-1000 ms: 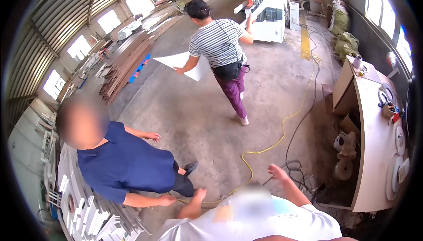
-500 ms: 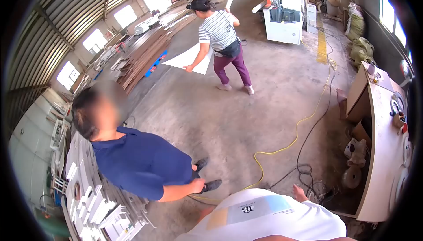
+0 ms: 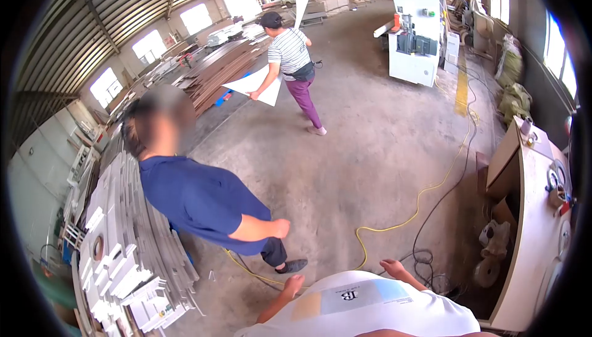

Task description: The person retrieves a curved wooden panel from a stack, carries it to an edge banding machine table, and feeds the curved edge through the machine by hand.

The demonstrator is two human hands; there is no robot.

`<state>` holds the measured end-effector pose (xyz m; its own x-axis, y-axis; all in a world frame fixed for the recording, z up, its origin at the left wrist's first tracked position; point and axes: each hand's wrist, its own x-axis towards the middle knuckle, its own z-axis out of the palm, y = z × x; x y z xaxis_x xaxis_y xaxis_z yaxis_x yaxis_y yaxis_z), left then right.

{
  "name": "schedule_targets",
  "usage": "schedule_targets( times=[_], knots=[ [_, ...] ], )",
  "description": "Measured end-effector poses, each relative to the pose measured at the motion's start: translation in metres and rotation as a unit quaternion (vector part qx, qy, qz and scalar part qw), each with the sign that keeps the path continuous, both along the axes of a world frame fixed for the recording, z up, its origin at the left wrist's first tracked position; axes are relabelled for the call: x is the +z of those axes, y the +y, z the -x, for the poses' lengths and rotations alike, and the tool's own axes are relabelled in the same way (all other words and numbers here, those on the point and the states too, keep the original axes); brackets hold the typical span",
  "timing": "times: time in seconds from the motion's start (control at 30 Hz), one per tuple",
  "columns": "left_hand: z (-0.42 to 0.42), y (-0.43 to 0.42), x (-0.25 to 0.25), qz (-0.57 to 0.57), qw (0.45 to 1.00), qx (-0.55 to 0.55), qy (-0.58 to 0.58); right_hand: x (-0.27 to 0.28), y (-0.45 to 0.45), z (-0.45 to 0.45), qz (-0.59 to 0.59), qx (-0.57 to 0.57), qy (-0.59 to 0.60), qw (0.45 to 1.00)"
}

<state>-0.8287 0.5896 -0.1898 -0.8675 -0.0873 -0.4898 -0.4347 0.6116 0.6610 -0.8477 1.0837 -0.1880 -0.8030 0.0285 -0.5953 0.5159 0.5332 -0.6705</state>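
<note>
Yellow cord (image 3: 357, 233) snakes along the floor (image 3: 333, 176), its bend just ahead of the gap btwn the wearer's 2 hands; dark cable (image 3: 424, 252) lies in loops just past the R hand. L hand (image 3: 294, 284): low, out at the L edge of the white shirt (image 3: 431, 312), forearm angled up & fwd, fingers loosely curled – can't tell if anything's in them. R hand (image 3: 391, 267): a bit higher in view, forearm slanting in toward the middle, fingers part-extended & loosely open. Hands well apart, shirt front btwn.

Nr the L hand, a co-worker in a navy shirt (image 3: 203, 198) stands turned to the R, elbow bent, hand (image 3: 281, 228) loosely closed in front of the waist. Behind them: stacked white strips (image 3: 123, 244).

To the R, a tabletop (image 3: 533, 232) w/ discs & a small pot (image 3: 557, 197) on it; open space underneath holds a roll (image 3: 487, 272) & other bits.

Farther out, person 2 in a striped shirt (image 3: 288, 53) is mid-stride, 1 arm lowered to a white sheet (image 3: 265, 90), the other by a white piece rising overhead – can't tell if it's all 1 sheet. Beyond: brown planks (image 3: 219, 72) on the L, white machine (image 3: 410, 69) w/ a motor R of centre, sacks (image 3: 513, 101) along the R wall.
</note>
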Motion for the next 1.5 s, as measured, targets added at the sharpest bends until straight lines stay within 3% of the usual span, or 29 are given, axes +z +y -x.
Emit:
schedule_targets(
  times=[0.03, 0.07, 0.13, 0.23, 0.3, 0.43, 0.53, 0.63, 0.73, 0.8, 0.83, 0.93, 1.03, 1.13, 1.33, 1.43, 1.5],
  knots=[
    [-0.005, -0.002, -0.004, -0.008, 1.0, 0.008, 0.006, -0.012, 0.009, -0.008, 0.0, -0.012, -0.024, 1.0],
    [-0.01, -0.007, -0.005, 0.053, 0.992, -0.093, 0.061, -0.016, 0.015, -0.018, 0.004, -0.055, -0.039, 0.998],
    [-0.022, -0.027, -0.004, 0.172, 0.928, -0.288, 0.164, -0.015, 0.028, -0.041, 0.011, -0.14, -0.07, 0.988],
    [-0.039, -0.052, -0.017, 0.023, 0.948, -0.289, 0.133, -0.075, 0.066, -0.065, 0.084, -0.203, -0.058, 0.974],
    [-0.058, -0.054, -0.024, 0.19, 0.927, -0.289, 0.145, -0.085, 0.083, -0.064, 0.087, -0.187, -0.056, 0.977],
    [-0.075, -0.063, -0.016, 0.28, 0.917, -0.259, 0.111, -0.145, 0.107, -0.06, 0.073, -0.171, -0.025, 0.982],
    [-0.053, -0.069, -0.014, 0.289, 0.91, -0.287, 0.073, -0.124, 0.091, -0.044, 0.085, -0.185, -0.024, 0.979],
    [-0.023, -0.065, -0.019, 0.258, 0.939, -0.217, 0.064, -0.092, 0.067, -0.03, 0.077, -0.181, 0.012, 0.98],
    [-0.007, -0.06, -0.023, 0.152, 0.978, -0.119, 0.08, -0.098, 0.069, -0.011, -0.043, -0.057, 0.033, 0.997],
    [0.005, -0.054, -0.027, 0.132, 0.977, -0.131, 0.106, -0.087, 0.065, 0.0, -0.016, -0.063, 0.015, 0.998],
    [0.013, -0.055, -0.024, 0.157, 0.957, -0.195, 0.146, -0.084, 0.062, 0.004, -0.001, -0.067, 0.007, 0.998],
    [0.024, -0.037, -0.017, 0.125, 0.984, -0.076, 0.096, -0.09, 0.056, 0.007, 0.069, -0.092, 0.01, 0.993],
    [0.023, -0.048, -0.016, 0.225, 0.92, -0.292, 0.133, -0.114, 0.052, -0.002, 0.019, -0.087, 0.044, 0.995],
    [0.015, -0.06, -0.005, 0.218, 0.903, -0.336, 0.152, -0.092, 0.035, -0.022, 0.007, -0.12, 0.0, 0.993],
    [-0.008, -0.08, -0.019, 0.17, 0.95, -0.23, 0.125, -0.071, 0.038, -0.034, 0.004, -0.127, -0.049, 0.991],
    [-0.018, -0.092, -0.036, 0.163, 0.911, -0.257, 0.278, -0.062, 0.047, -0.031, -0.021, -0.108, -0.037, 0.993],
    [-0.011, -0.087, -0.03, 0.216, 0.929, -0.283, 0.099, -0.082, 0.057, -0.032, 0.004, -0.121, -0.025, 0.992]
  ],
)
